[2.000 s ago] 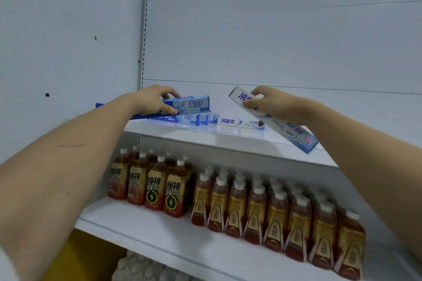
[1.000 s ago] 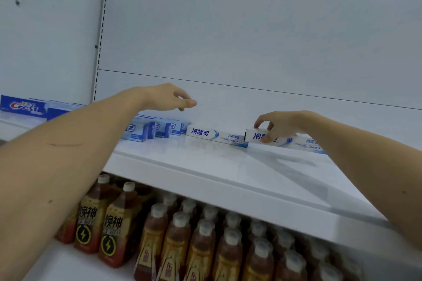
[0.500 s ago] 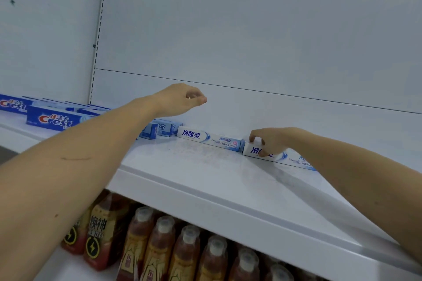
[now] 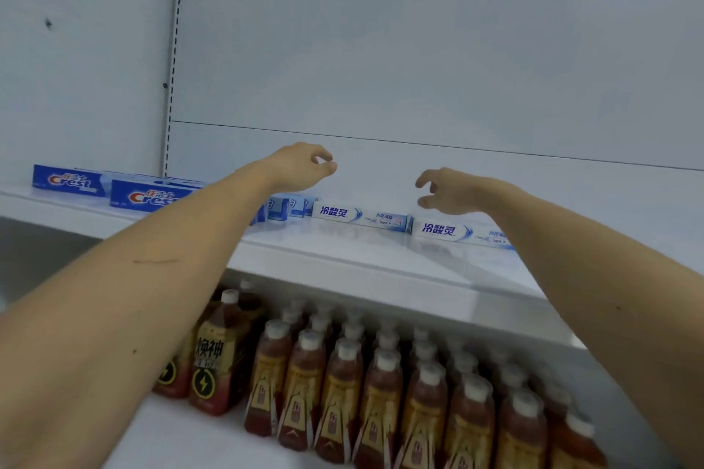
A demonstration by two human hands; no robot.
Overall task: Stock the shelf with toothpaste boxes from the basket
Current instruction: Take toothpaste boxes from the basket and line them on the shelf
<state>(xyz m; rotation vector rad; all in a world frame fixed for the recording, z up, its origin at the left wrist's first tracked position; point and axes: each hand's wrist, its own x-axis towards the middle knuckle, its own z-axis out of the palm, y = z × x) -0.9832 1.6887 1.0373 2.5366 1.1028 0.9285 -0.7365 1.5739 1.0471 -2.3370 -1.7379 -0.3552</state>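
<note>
**Inspector:** Toothpaste boxes, location: two white boxes, the left one (image 4: 362, 216) and the right one (image 4: 459, 233), lie flat, end to end, at the back of the upper shelf (image 4: 381, 270). Pale blue boxes (image 4: 284, 206) sit to their left; two blue Crest boxes (image 4: 110, 188) lie further left.

**Clerk:** And the hands?

**Inspector:** Left hand (image 4: 301, 166) hovers above the shelf, grip loosely curled, holding nothing. Right hand (image 4: 449, 191) hovers just above the right white box, fingers curved and parted, grip empty.

**Clerk:** Below?

**Inspector:** Rows of bottled drinks (image 4: 381, 392) on the lower shelf.
</note>
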